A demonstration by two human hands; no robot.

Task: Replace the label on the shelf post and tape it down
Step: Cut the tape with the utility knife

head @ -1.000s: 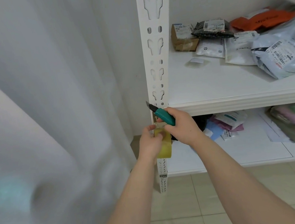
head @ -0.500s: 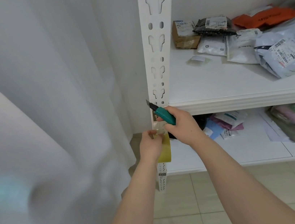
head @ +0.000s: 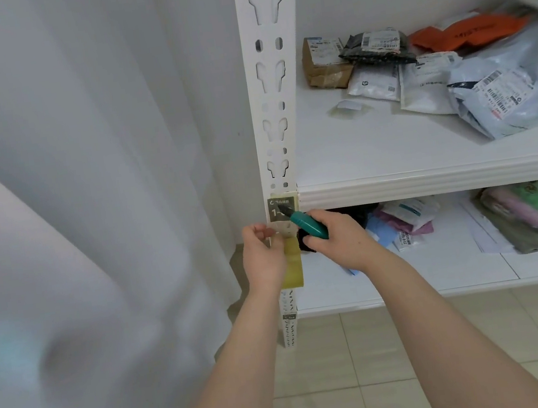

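Left hand (head: 263, 260): fingers (head: 257, 232) curled in a narrow pinch on the tape (head: 293, 266), a yellowish length hanging just below and to the right of them; roll or loose strip, cannot tell. Right hand (head: 338, 240): fingers wrapped tight round the teal knife (head: 310, 227), blade out, pointing up and to the left, tip just above the left fingertips and either on or barely off the face of the label (head: 276, 204); contact not resolvable. Label: dark with white characters, upright on the shelf post (head: 276, 106), directly above both hands and level with the front edge of the shelf board (head: 430, 181) off to the right of the knuckles; old one or replacement, cannot tell. Judged step: cutting or lifting at the label, tape held ready. Failure modes from here: (1) blade skidding off painted metal towards the left fingertips close below the tip; cause: hard push on a slick surface with the free hand in the line of travel. (2) Printed face scored or torn; cause: steep blade angle. (3) Tape folding onto itself or grabbing the post crooked; cause: slack in the pinched length during knife work. (4) Tape bridging the open slots in the post and wrinkling. Farther out, right of the right hand: parcels (head: 504, 94) on the upper board, more packets on the lower shelf (head: 409, 275); left of the left hand, a pale curtain (head: 82, 161). None near the blade.
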